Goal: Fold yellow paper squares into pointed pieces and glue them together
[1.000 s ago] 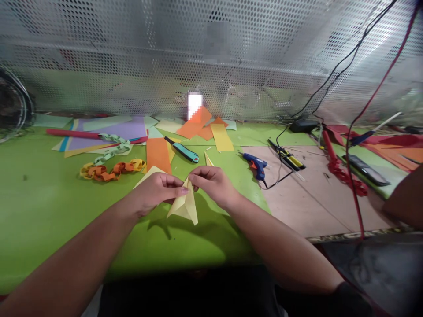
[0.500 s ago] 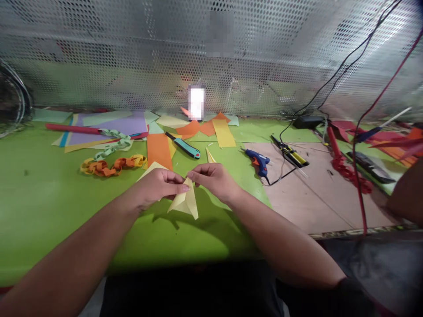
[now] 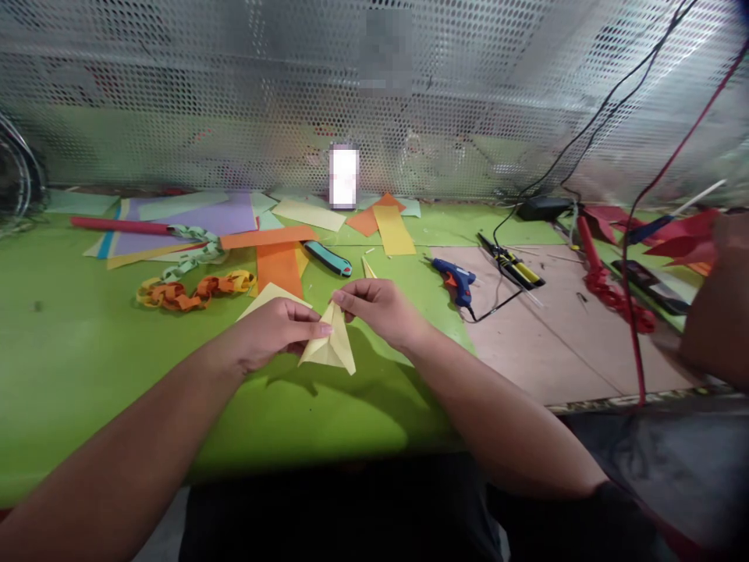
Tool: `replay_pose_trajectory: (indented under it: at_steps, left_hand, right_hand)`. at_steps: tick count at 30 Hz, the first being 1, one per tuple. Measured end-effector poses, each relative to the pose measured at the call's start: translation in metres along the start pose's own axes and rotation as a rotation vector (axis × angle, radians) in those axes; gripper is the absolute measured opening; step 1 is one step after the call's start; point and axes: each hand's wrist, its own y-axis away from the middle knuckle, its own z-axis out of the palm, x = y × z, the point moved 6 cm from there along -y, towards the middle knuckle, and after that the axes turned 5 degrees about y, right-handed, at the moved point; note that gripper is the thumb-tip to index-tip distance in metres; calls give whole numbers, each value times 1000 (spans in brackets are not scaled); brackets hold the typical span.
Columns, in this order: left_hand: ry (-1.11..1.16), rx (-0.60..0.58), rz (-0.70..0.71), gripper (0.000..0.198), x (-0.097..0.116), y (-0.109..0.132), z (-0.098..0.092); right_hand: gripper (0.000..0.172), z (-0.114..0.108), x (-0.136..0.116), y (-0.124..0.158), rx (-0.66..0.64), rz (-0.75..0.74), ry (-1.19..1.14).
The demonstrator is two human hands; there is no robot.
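Item 1: pale-yellow folded paper [image 3: 338,351], qty 1; ctr, held over near edge of grn tabletop [image 3: 117,390], pointed end up, wide end toward wearer.

L hand [image 3: 281,336]: pinched on its L side, thumb on top. R hand [image 3: 374,308]: fingertips pinched at its point. Hands close together, both on same pc.

Chg vs. 1 s ago: grip abt same, wide end turned slightly. Orange strip [image 3: 263,236] now lies across orange sheet [image 3: 279,269], covering one end of utility knife [image 3: 331,260], teal/blk; orange at back reduced. Judged no bearing on the fold in hand, as strip is behind hands & apart.

Adj.: pale-yellow sheet [image 3: 269,297], partly behind L hand; narrow yellow folded pc [image 3: 368,268], just beyond R hand.

Further L: orange/yellow paper chain [image 3: 193,297]; pale-grn paper chain [image 3: 190,257]; lilac sheet [image 3: 225,211].

Further R: hot-glue gun [image 3: 456,277], blue, orange trigger; yel/blk-handled tool [image 3: 520,269], prob. pliers; red paper chain [image 3: 623,293]; co-worker's arm [image 3: 711,328], R edge, blurred.

Back: perforated metal screen [image 3: 234,133].

Brands/labels: none legible; mark on glue gun too small to read.
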Motion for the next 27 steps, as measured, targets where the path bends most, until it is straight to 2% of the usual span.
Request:
replay_pose_trajectory:
  at_steps: [9,14,19,22,27]
  left_hand:
    - [43,37,-44,35,-3,-4,-3]
    - [62,56,-74,45,-4,-3,-1]
    - [75,144,-86,53,-5,-3,-2]
    - [99,134,-98,55,-6,-4,-1]
    - [125,107,-91,55,-8,-5,0]
  right_hand:
    - [43,0,2,-1,38,-26,94]
    - [42,-1,-9,2,110,-159,297]
    - [43,0,-13,5,127,-185,310]
    - [42,0,-14,5,146,-204,330]
    - [33,1,-27,10,182,-358,459]
